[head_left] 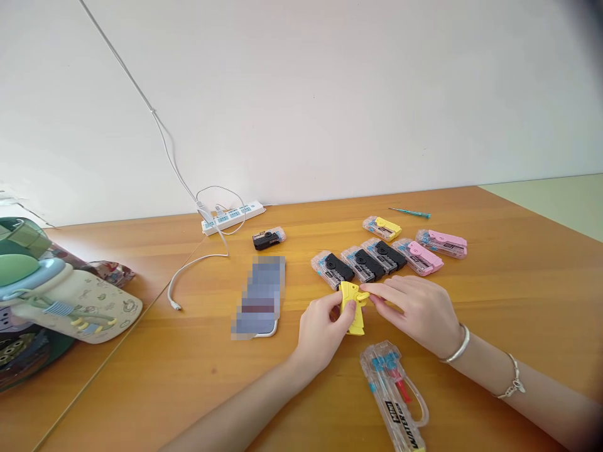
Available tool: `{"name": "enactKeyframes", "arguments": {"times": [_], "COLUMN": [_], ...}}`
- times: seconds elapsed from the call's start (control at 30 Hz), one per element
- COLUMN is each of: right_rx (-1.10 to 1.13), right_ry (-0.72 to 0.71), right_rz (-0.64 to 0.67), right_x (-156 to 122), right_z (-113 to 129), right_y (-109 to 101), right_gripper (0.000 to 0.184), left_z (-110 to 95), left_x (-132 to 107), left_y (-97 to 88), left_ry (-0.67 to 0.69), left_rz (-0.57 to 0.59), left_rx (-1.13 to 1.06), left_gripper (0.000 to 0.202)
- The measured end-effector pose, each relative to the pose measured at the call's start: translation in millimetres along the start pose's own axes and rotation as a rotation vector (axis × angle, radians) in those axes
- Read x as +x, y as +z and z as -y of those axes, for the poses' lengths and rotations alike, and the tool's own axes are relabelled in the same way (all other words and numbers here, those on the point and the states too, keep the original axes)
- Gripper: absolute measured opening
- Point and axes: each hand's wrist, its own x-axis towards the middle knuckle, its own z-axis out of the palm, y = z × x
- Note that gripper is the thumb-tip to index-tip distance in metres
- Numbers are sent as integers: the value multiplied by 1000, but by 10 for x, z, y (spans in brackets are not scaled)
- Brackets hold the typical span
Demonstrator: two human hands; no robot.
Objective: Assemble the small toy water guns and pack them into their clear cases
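A yellow plastic cover (348,294) is gripped between the thumb and fingers of my left hand (316,329). At its right side my right hand (419,307) pinches a small curved yellow piece (363,297), which touches the cover. Whether the two yellow parts are joined, I cannot tell. Below my hands lies a clear mini water gun (396,402), with blue and red parts inside and lettering on its body. Just beyond my fingers rest several folded mini water guns with black covers (335,270) and pink covers (424,258).
Further back are a yellow-covered water gun (382,228) and a thin teal screwdriver (411,213). To the left lie a phone (258,298), another black water gun (269,238), a white power strip (234,217) with cables, and a cream bottle (94,301).
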Motion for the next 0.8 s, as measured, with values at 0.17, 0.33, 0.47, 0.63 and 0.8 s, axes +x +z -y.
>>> {"name": "enactKeyframes", "arguments": {"times": [0.17,0.33,0.47,0.63,0.8], "right_rx": [-27,-80,-56,185,484], "right_ry": [-21,-91,-73,92,346], "right_rz": [-69,-43,-3,85,273], "right_x": [24,23,11,-20,-13], "right_z": [-11,30,48,68,122], "right_y": [-6,-39,-37,-6,-8], "right_gripper": [15,20,21,16,11], "left_z": [15,20,20,31,69], "left_x": [1,-6,-2,4,15], "left_y": [-2,-2,9,23,29], "left_ry": [4,13,10,19,31], "left_rz": [12,10,1,-3,-7], "left_rx": [-52,-89,-55,-39,-47], "left_gripper": [38,41,36,32,31]}}
